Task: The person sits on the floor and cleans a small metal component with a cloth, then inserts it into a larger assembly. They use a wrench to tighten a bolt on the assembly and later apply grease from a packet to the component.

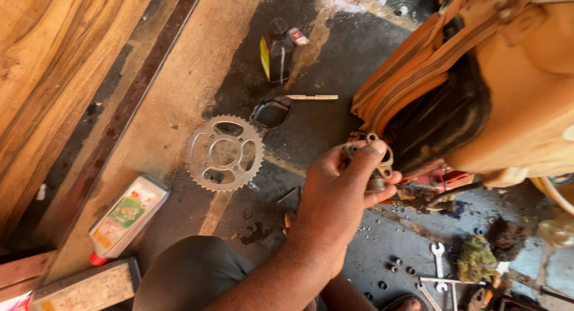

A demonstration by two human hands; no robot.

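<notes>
My left hand (338,194) reaches up from the bottom middle, back toward the camera. Its thumb and fingers are closed on a small greasy metal part (378,167) with ring-shaped pieces. It holds the part right against the lower edge of a tan and orange vehicle body (478,78) with a dark hollow underneath. My right hand is not visible. My dark-trousered knee (191,275) lies below the forearm.
A toothed sprocket (224,152) lies on the oily floor, with a black tray (272,112) and a dark bottle (278,51) beyond it. A white bottle (125,215) lies at lower left. Spanners (439,260), loose nuts (397,266) and rag wads (478,260) lie at lower right.
</notes>
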